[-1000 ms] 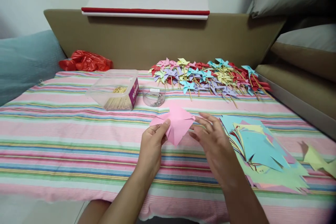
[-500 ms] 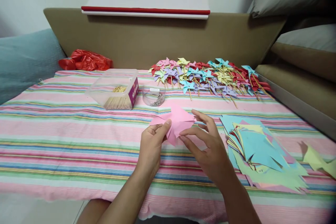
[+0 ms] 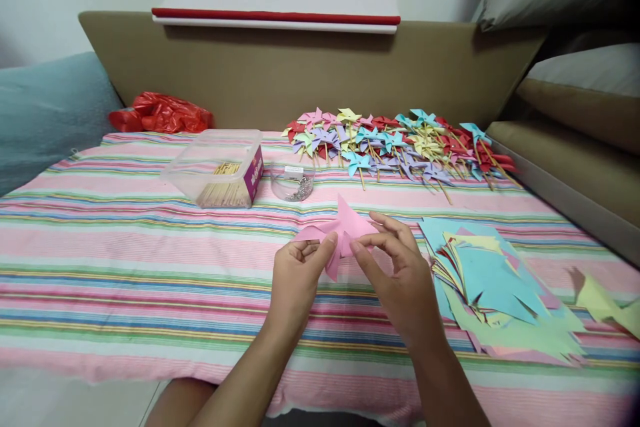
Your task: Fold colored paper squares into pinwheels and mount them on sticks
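Observation:
Both my hands hold a pink cut paper square (image 3: 343, 230) just above the striped cloth, in the middle of the view. My left hand (image 3: 296, 280) pinches its left side between thumb and fingers. My right hand (image 3: 400, 280) pinches a flap near the paper's centre with thumb and forefinger. The paper's points are partly folded inward. A stack of cut paper squares (image 3: 487, 273), blue, yellow, green and pink, lies just right of my right hand.
Behind the hands stand a clear box of wooden sticks (image 3: 220, 173) and a small clear cup of pins (image 3: 294, 183). A heap of finished paper pinwheels (image 3: 395, 143) lies further back. A red plastic bag (image 3: 160, 113) rests at back left, a loose yellow-green paper (image 3: 607, 303) at far right.
My right hand moved left onto the pink paper and closed on a flap. The paper, flat and spread a second ago, is now folded in towards its centre.

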{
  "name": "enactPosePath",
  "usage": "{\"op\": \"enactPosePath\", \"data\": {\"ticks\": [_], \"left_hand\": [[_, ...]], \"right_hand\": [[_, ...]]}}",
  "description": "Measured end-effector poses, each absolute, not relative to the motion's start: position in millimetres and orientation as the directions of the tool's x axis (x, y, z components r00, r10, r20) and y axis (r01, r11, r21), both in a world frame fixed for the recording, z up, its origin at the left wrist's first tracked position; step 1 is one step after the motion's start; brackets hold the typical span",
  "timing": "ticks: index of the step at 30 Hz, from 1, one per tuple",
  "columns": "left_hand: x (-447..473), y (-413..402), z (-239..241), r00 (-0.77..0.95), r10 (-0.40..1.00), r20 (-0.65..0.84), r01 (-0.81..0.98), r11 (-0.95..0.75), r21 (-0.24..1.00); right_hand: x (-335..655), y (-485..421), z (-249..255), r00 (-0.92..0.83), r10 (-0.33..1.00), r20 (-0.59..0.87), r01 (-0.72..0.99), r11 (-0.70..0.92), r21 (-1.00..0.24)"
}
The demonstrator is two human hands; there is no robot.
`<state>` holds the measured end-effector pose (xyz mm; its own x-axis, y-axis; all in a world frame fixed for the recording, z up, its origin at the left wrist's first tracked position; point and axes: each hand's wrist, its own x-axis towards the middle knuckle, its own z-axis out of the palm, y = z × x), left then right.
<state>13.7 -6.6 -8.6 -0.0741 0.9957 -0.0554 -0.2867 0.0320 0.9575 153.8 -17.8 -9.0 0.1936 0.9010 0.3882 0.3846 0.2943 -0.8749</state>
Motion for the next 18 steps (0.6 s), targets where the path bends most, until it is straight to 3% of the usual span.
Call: {"op": "enactPosePath", "data": {"ticks": [18], "left_hand": [[15.3,-8.0,-8.8,-0.027,0.999,-0.043,-0.328,0.032,0.944]], "right_hand": [[145.3,-14.3,-15.6,0.248,0.922,0.298,0.293,0.222,-0.93]]}}
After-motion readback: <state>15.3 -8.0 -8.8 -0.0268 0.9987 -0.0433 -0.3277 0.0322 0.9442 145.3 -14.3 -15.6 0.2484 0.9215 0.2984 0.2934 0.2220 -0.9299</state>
